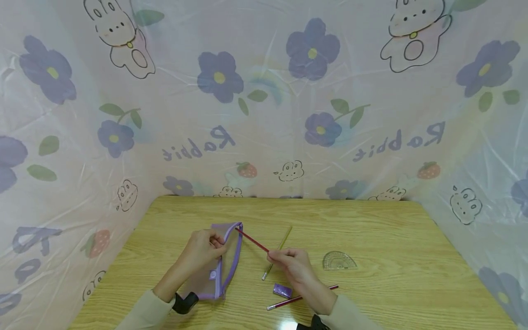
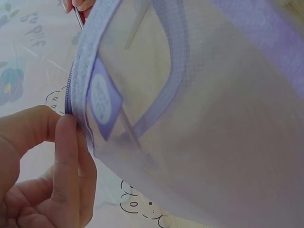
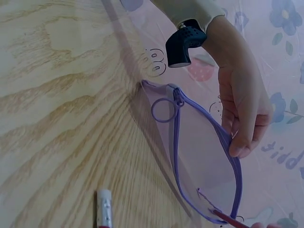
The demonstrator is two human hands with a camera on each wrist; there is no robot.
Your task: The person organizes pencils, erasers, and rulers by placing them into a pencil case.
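My left hand (image 1: pixel 205 247) pinches the zipper edge of a see-through mesh pencil pouch (image 1: pixel 231 270) with purple trim, and its mouth gapes. In the left wrist view, the thumb and finger (image 2: pixel 66 137) grip that edge beside a purple label (image 2: pixel 104 99). My right hand (image 1: pixel 294 268) holds a dark red pencil (image 1: pixel 253 240) between thumb and fingertips. The pencil's far end reaches into the pouch's mouth near the top corner, as the right wrist view also shows with the red pencil (image 3: pixel 230 219) crossing the purple rim. A zipper ring (image 3: pixel 164 110) hangs at the other end.
A yellow pencil (image 1: pixel 285 237) lies partly behind my right hand. Near that wrist are a small purple block (image 1: pixel 282 290) and a second red pencil (image 1: pixel 284 303), partly under the forearm. A clear protractor (image 1: pixel 339 261) lies further right. Printed cloth (image 1: pixel 264 114) walls the wooden table (image 1: pixel 392 238).
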